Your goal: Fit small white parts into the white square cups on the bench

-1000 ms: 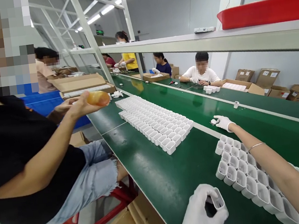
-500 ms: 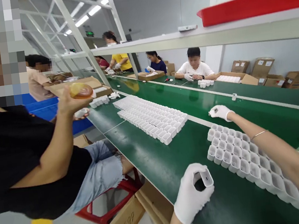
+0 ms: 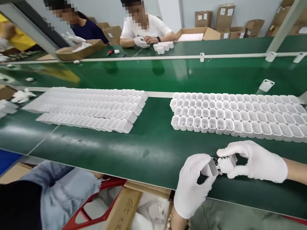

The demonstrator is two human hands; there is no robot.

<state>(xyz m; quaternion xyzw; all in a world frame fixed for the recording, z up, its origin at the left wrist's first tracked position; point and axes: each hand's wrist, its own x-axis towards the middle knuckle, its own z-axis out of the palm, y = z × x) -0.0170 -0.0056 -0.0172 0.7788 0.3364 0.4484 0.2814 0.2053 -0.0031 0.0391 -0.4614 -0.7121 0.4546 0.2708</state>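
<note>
My left hand (image 3: 191, 185), in a white glove, is closed around a small white plastic housing (image 3: 209, 168), its open end turned right. Facing it, my right hand (image 3: 260, 161), also gloved, pinches a rounded white part with a small circuit board (image 3: 226, 165) on its left side. The board is at the housing's mouth; whether it has entered cannot be seen. Both hands are over the near edge of the green table. Beyond them stand rows of white open-topped housings (image 3: 237, 125), and a second block of white housings (image 3: 94, 111) lies further left.
A co-worker in a white shirt (image 3: 145, 30) sits across the green bench (image 3: 104, 151). At the lower left are another person's denim-covered legs (image 3: 59, 193), a red stool (image 3: 84, 216) and a cardboard box (image 3: 121, 216). A loose white cover (image 3: 266, 85) lies behind the right rows.
The view has swung right and down. My right hand has come back from beyond the rows, now with the white part and board, to meet the housing in my left hand.
</note>
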